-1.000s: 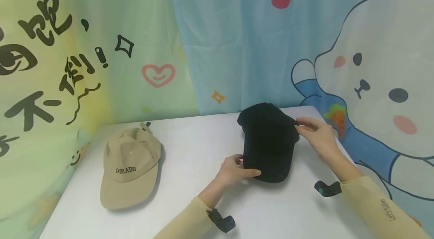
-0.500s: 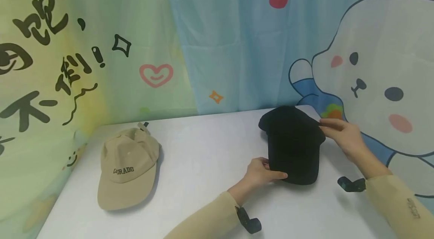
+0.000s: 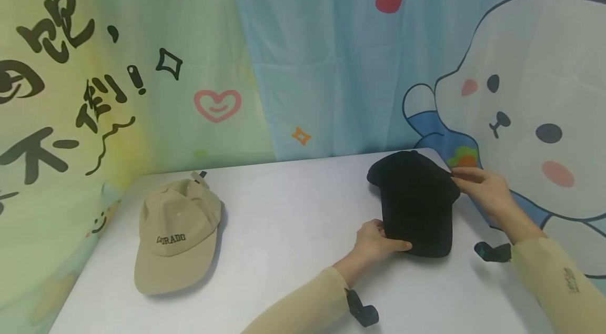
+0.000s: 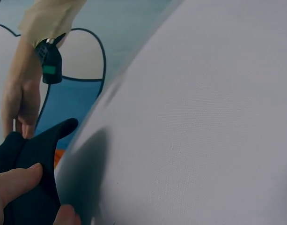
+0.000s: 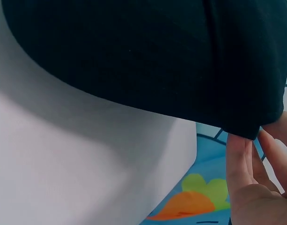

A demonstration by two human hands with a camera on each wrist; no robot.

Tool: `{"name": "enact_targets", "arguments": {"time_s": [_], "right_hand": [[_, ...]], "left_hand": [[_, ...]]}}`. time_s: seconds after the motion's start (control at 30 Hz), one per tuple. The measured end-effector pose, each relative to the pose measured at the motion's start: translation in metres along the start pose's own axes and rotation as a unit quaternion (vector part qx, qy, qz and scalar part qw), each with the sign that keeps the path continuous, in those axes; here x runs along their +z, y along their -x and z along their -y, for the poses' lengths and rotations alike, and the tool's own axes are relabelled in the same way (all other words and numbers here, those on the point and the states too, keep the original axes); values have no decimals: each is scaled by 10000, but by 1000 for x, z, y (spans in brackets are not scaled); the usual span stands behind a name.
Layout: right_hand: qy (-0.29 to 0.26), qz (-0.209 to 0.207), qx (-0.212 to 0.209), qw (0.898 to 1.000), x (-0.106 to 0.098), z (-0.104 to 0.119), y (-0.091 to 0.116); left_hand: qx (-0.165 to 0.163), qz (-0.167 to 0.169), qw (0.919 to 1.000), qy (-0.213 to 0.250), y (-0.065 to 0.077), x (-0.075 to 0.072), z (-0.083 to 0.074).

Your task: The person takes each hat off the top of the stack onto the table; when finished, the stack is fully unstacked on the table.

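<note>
A black baseball cap (image 3: 416, 202) is at the right side of the white table, its brim toward the near edge. My left hand (image 3: 376, 242) grips the brim's left edge, thumb on top and fingers underneath. At the crown's right side, my right hand (image 3: 483, 189) pinches the cap's edge; the right wrist view shows the fingertips (image 5: 236, 145) at the rim. Under the black brim, the left wrist view shows a shadow on the tabletop. A beige baseball cap (image 3: 180, 234) with dark lettering lies on the left of the table, apart from both hands.
The white table (image 3: 293, 208) has its right edge close to my right hand. Behind it hangs a printed curtain (image 3: 303, 60) with a cartoon rabbit, hearts and lettering. Small dark wrist cameras (image 3: 363, 312) stick out from both sleeves.
Both hands have carried the black cap to the right, mostly in the first half second, then only slightly. The beige cap has stayed in place on the table.
</note>
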State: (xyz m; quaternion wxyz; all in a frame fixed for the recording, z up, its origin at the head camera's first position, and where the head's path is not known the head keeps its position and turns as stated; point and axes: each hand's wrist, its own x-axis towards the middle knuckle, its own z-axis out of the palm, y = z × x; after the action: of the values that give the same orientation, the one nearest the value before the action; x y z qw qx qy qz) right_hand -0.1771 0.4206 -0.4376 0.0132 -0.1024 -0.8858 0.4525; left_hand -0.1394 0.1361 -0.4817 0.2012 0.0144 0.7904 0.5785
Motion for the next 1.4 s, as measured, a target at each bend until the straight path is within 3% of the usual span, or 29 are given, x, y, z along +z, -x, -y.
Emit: {"name": "enact_targets", "arguments": {"time_s": [0.23, 0.97, 1.4], "right_hand": [[3, 121, 43, 9999, -2, -5, -5], [-35, 376, 71, 9993, -10, -27, -17], [209, 484, 194, 9984, -8, -38, -19]], "left_hand": [[0, -44, 9996, -295, -7, 8, 3], [259, -8, 9963, -814, -9, 23, 2], [265, 79, 9970, -718, -8, 21, 1]]}}
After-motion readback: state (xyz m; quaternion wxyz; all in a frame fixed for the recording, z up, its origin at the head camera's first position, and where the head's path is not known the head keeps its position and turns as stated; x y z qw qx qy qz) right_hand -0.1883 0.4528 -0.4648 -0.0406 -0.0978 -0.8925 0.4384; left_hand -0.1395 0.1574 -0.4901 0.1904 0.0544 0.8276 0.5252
